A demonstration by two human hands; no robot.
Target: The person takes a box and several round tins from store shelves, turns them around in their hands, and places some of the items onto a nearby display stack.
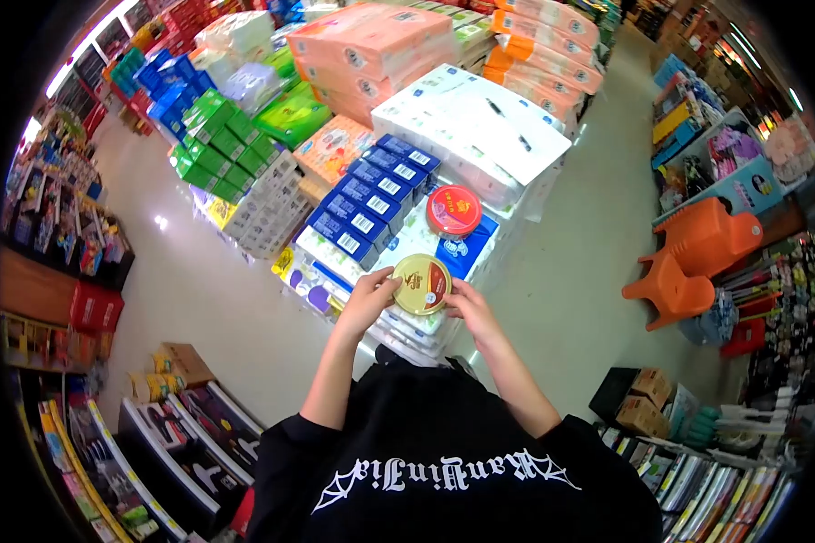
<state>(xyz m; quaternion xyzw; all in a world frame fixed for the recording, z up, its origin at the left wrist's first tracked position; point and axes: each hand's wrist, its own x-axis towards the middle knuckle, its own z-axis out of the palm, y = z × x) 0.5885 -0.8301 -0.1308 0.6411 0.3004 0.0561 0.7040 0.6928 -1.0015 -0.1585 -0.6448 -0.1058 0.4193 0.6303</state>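
Note:
A round gold tin with a dark red patch is held between my two hands, over the near end of a stack of packages. My left hand grips its left edge, with the thumb on top. On its right edge are the closed fingers of my right hand. Just beyond the gold tin, a round red tin lies near a blue printed packet. A row of dark blue boxes with white labels stands to the left of the red tin.
Green boxes are piled at the left of the display. A white sheet with pens lies on packs behind the tins, near pink tissue packs. Orange stools stand across the aisle at right. Shelves line the lower left.

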